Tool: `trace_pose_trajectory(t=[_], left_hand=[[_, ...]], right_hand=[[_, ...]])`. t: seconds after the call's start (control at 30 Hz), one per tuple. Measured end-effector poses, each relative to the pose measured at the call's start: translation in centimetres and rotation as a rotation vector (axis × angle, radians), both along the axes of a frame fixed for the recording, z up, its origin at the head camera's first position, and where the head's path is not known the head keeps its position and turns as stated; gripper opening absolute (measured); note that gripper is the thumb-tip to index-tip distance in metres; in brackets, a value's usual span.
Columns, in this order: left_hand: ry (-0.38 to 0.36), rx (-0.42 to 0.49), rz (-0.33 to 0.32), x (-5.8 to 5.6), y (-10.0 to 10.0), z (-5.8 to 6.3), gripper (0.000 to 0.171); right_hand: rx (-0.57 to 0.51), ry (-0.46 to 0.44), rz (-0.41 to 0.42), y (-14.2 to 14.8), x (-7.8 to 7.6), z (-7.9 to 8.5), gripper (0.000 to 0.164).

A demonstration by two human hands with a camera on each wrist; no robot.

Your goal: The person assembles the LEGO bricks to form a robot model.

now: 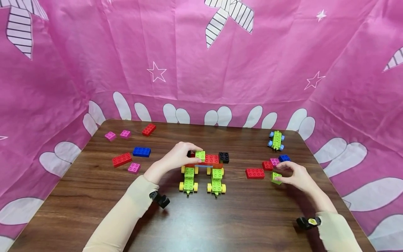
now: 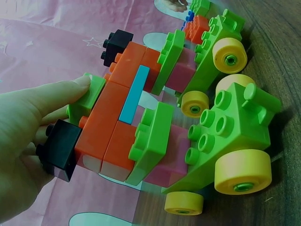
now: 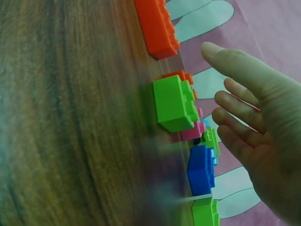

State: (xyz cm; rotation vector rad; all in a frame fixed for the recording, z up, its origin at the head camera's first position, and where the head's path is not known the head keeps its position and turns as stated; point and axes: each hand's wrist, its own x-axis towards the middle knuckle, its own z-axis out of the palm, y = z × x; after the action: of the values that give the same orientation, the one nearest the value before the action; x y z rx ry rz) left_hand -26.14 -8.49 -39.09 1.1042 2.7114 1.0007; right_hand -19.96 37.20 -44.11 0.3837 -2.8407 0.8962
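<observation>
Lime brick [image 1: 200, 156], pinched by the left hand [image 1: 177, 156], wants pressing squarely down, right hand [image 1: 296, 176] empty, fingers parted, at three o'clock!

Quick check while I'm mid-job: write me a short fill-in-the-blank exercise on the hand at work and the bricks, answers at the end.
The left hand pinches a ____ brick atop red bricks.
The square end brick right of those red bricks is ____.
Left of that hand, ____ pink bricks lie on the table.
The green wheeled base at far right has ____ wheels.
Missing words: green; black; three; blue.
</observation>
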Motion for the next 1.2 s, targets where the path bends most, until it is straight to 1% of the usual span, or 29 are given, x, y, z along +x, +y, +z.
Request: trace_pose_trajectory(t=[0.2, 0.37, 0.63, 0.83, 1.03, 1.2], left_hand=[[0.005, -0.007, 0.0, 0.1, 0.0, 0.1, 0.038], [-0.003, 0.001, 0.005, 0.1, 0.0, 0.1, 0.038], [-0.006, 0.002, 0.007, 0.0, 0.0, 0.0, 0.038], [0.008, 0.004, 0.006, -0.1, -0.1, -0.2, 0.038], [0.015, 0.008, -0.001, -0.1, -0.1, -0.2, 0.038], [0.019, 0.006, -0.002, -0.1, -0.1, -0.2, 0.038]], right_hand=[[-0.034, -0.076, 0.038, 0.4, -0.2, -0.9, 0.042], [-0.001, -0.114, 0.033, 0.5, -0.3, -1.2, 0.043], [0.056, -0.139, 0.018, 0.5, -0.4, -1.3, 0.045], [0.083, -0.16, 0.013, 0.6, -0.6, -1.4, 0.046], [0.094, -0.157, 0.014, 0.6, -0.8, -1.9, 0.046], [0.132, -0.144, 0.005, 0.6, -0.8, -2.0, 0.043]])
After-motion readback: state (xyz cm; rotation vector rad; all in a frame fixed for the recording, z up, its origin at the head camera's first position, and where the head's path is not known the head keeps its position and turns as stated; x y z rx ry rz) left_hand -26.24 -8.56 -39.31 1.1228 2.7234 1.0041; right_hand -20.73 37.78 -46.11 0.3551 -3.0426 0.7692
